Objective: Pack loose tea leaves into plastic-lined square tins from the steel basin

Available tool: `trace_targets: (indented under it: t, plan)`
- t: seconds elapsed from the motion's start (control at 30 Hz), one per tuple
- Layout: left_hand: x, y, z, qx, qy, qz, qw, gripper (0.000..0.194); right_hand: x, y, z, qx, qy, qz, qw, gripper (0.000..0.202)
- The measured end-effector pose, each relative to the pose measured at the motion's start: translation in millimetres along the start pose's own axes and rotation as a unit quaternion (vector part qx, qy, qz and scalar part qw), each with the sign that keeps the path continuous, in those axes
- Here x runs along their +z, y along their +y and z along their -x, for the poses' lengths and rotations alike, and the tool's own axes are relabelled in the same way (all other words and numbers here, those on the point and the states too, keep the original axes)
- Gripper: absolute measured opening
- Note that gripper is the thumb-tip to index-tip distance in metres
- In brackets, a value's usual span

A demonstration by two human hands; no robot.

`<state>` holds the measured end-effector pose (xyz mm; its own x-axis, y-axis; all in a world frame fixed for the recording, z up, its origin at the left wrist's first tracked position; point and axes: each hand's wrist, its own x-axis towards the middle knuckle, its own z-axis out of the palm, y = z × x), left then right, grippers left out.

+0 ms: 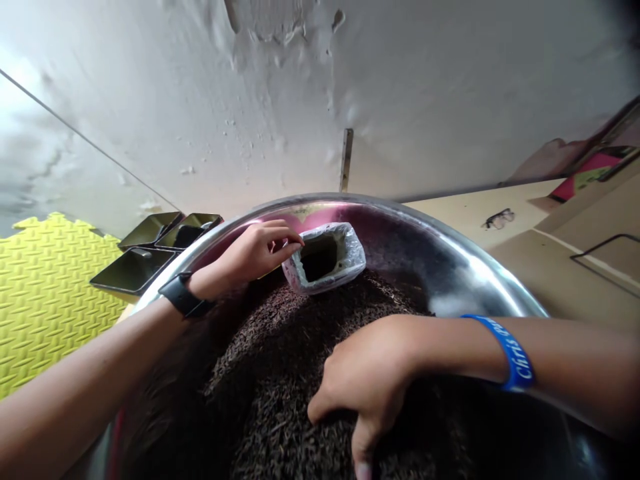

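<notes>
Two bare hands are at one large metal basin (480, 267), which holds one spread of dark, dry, loose bits (300, 333). One rectangular container (353, 250) with a clear, crinkled liner stands at the basin's far side, slightly tilted, its single opening facing up. The left hand (255, 250) has its thumb and fingers clamped on the container's left rim; that wrist carries one dark watch (183, 295). The right hand (373, 360) reaches down into the bits nearer the basin's middle, thumb and nearest finger spread apart; its other fingertips are hidden, so whether they grip anything cannot be told. One blue wristband (513, 353), printed with "Chris" and more lettering, circles that wrist. The two hands are well apart.

Three open boxes (131, 270) sit together just left of the basin, beside one yellow textured mat (55, 300). Right of the basin, one pair of glasses (499, 218) lies on a pale surface (450, 207). Behind the basin, one narrow strip (347, 160) stands upright against the wall (175, 80).
</notes>
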<state>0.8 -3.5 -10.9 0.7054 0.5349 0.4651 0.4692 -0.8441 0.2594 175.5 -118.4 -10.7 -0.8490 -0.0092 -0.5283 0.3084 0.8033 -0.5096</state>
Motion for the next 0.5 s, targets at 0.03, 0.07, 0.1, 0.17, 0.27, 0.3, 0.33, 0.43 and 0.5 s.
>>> trace_targets:
  t: [0.03,0.07,0.1,0.17,0.27,0.3,0.33,0.43,0.5]
  plan:
    - [0.0,-0.2,0.0,0.002,0.0,0.0,1.0,0.021,-0.2,0.4,0.2,0.0,0.008,0.003,1.0,0.049]
    - [0.0,-0.2,0.0,0.002,0.0,0.0,1.0,0.022,-1.1,0.8,1.6,0.002,0.024,0.009,1.0,0.044]
    - [0.0,-0.2,0.0,0.001,-0.002,0.0,1.0,0.022,-2.8,1.6,4.0,0.005,0.049,0.015,0.999,0.04]
    - [-0.1,0.1,0.0,-0.002,-0.005,-0.002,1.0,0.022,-8.5,5.7,11.7,0.013,0.12,0.019,0.993,0.035]
    - [-0.4,-0.1,0.1,-0.001,-0.004,-0.007,1.0,0.023,-20.2,24.1,25.9,0.045,0.259,0.016,0.965,0.034]
    - [-0.5,-0.4,0.2,0.0,-0.004,-0.007,1.0,0.023,-23.9,33.9,29.7,0.069,0.314,0.026,0.946,0.036]
    - [-0.5,-0.8,0.3,0.0,-0.003,-0.005,1.0,0.023,-26.9,44.9,32.4,0.101,0.371,0.045,0.922,0.038]
    - [-0.2,-2.0,0.6,0.001,-0.004,0.002,1.0,0.022,-30.2,77.8,32.7,0.206,0.49,0.115,0.839,0.04]
    - [0.5,-1.8,0.8,0.001,-0.005,0.001,1.0,0.022,-27.6,92.0,27.5,0.268,0.459,0.13,0.837,0.035]
